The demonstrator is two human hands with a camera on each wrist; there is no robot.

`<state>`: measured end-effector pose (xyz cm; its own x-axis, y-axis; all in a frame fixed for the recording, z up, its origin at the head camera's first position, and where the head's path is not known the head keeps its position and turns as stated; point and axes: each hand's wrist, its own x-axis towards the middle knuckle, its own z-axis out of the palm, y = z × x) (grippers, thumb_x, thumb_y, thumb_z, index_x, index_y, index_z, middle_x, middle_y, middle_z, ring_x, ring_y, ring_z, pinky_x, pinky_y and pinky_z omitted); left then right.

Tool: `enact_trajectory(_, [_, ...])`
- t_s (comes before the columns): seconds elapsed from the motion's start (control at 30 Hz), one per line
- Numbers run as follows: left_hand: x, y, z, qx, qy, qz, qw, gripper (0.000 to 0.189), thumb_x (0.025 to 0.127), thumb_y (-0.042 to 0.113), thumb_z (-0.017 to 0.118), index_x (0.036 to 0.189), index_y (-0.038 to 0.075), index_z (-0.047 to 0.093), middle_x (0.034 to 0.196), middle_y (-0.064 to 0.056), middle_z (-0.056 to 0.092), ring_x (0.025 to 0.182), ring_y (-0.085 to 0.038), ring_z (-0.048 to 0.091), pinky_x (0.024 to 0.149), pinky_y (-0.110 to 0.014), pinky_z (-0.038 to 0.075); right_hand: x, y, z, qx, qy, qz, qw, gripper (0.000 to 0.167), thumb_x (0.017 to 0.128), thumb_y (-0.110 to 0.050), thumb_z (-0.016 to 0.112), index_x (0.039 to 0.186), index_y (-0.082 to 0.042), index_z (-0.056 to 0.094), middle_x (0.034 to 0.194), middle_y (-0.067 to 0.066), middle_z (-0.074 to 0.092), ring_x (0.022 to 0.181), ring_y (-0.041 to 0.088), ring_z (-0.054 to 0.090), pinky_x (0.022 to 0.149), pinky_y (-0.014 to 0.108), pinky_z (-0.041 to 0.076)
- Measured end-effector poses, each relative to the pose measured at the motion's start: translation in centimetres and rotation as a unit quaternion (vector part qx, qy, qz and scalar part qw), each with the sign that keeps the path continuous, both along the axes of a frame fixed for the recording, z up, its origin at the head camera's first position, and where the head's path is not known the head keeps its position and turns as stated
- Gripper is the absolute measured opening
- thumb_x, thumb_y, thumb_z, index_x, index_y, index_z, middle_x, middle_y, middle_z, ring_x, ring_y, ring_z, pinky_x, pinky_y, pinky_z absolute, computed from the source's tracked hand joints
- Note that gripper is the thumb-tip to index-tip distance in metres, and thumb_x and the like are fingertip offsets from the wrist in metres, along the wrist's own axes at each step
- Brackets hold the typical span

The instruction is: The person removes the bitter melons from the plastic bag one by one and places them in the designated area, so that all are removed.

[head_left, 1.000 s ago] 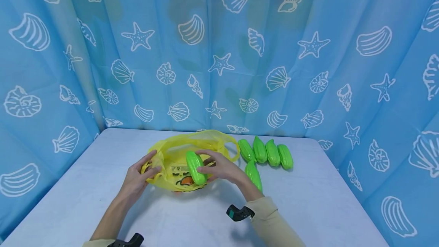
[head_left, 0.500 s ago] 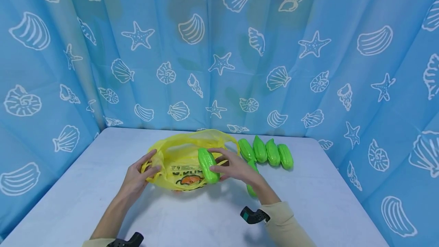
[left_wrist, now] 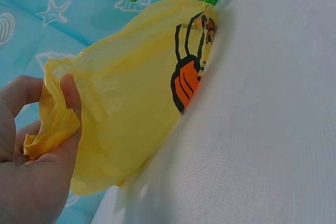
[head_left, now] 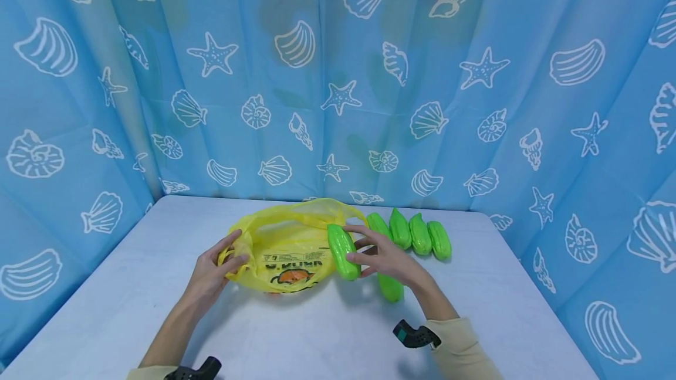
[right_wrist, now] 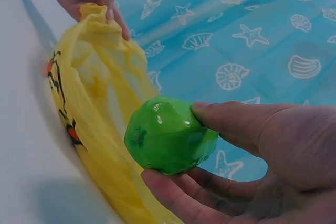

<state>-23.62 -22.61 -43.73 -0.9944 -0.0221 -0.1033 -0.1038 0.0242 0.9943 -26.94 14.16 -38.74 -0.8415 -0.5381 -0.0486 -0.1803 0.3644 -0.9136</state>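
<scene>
My left hand [head_left: 208,271] pinches the gathered left rim of a thin yellow plastic bag [head_left: 285,251], which lies on its side with its mouth held wide. The bag has black lettering and an orange print. In the left wrist view the rim is bunched between thumb and fingers [left_wrist: 71,98]. My right hand [head_left: 385,257] grips a shiny green ribbed toy cucumber [head_left: 344,254] between thumb and fingers, at the right side of the bag's mouth. The right wrist view shows the toy cucumber [right_wrist: 168,135] end-on, in front of the bag.
Several similar green toy cucumbers [head_left: 421,234] stand in a row at the back right of the white table [head_left: 296,333]. Another toy cucumber [head_left: 391,289] lies nearer, partly hidden behind my right hand. A blue shell-patterned curtain [head_left: 338,133] surrounds the table's back and sides.
My right hand has moved to the right with the toy cucumber, from over the middle of the bag's mouth to its right edge. The left hand stays in place on the rim.
</scene>
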Motion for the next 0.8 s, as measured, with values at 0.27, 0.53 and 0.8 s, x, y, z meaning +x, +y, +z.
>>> enact_trajectory(0.27, [-0.1,-0.1,-0.2,0.004,0.003,-0.003,1.0,0.08,0.088,0.035,0.073,0.155,0.029,0.029,0.156,0.0,0.03,0.123,-0.011,0.044,0.091,-0.01,0.05,0.4,1.8,0.1,0.004,0.012,-0.013,0.9998,0.062,0.094,-0.029,0.067,0.149,-0.029,0.04,0.134,0.022,0.052,0.109,0.029,0.061,0.078,0.049,0.06])
enact_trajectory(0.53, [-0.2,0.0,0.0,0.007,-0.004,0.007,0.9999,0.081,0.088,0.033,0.074,0.155,0.028,0.029,0.158,-0.001,0.028,0.129,-0.016,0.04,0.09,-0.009,0.049,0.7,3.8,0.1,0.012,0.009,-0.034,0.9993,0.062,0.093,-0.029,0.068,0.149,-0.028,0.04,0.137,0.023,0.048,0.113,0.032,0.059,0.078,0.045,0.061])
enact_trajectory(0.8, [-0.1,0.0,0.3,0.008,-0.005,0.008,0.9999,0.08,0.088,0.032,0.073,0.155,0.028,0.029,0.159,-0.001,0.027,0.131,-0.018,0.039,0.09,-0.009,0.05,0.8,5.8,0.1,0.021,0.007,-0.059,0.998,0.064,0.092,-0.03,0.069,0.149,-0.025,0.039,0.138,0.025,0.048,0.117,0.034,0.057,0.078,0.042,0.061])
